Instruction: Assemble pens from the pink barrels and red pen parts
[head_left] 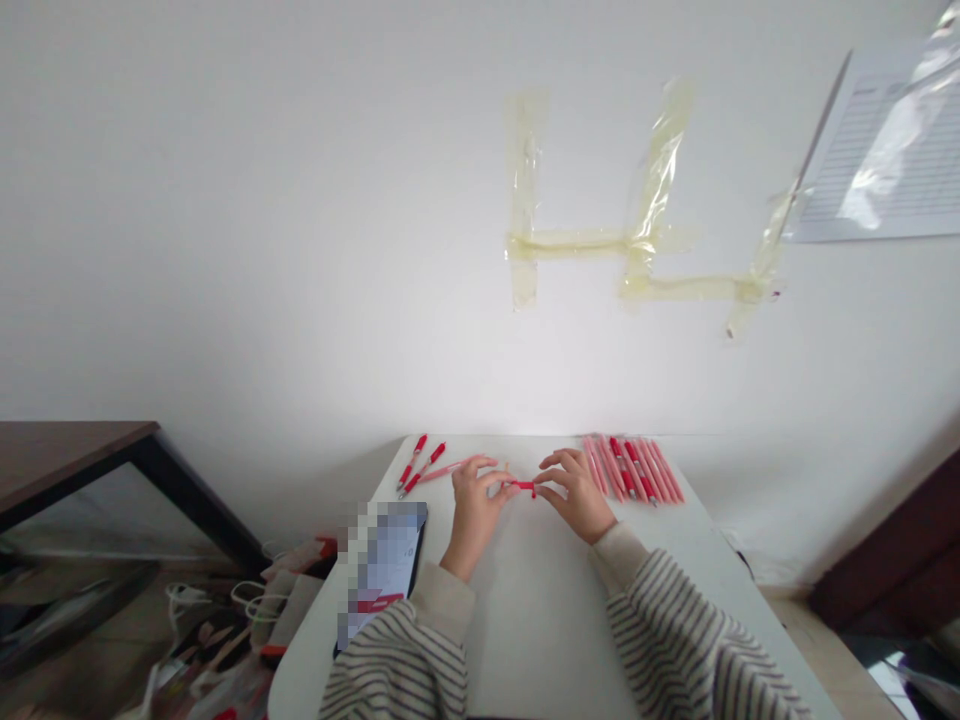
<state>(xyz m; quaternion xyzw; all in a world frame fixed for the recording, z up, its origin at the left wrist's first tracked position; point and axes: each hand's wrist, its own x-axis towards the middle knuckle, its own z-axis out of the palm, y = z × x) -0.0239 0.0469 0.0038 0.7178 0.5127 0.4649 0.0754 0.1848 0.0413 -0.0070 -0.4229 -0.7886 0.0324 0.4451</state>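
A plain white wall [300, 200] fills most of the view, brightest just above the white counter [540, 600]. Yellowed tape strips [592, 243] cling to it, and a lined sheet under clear plastic [885, 170] hangs at upper right. A dark wooden table [67, 455] stands left above tangled white cables [247, 595]. Dark brown furniture [900, 560] stands right, by pale floor [817, 630].

Left hand [474, 502], right hand [576, 495], red pen [525, 486]
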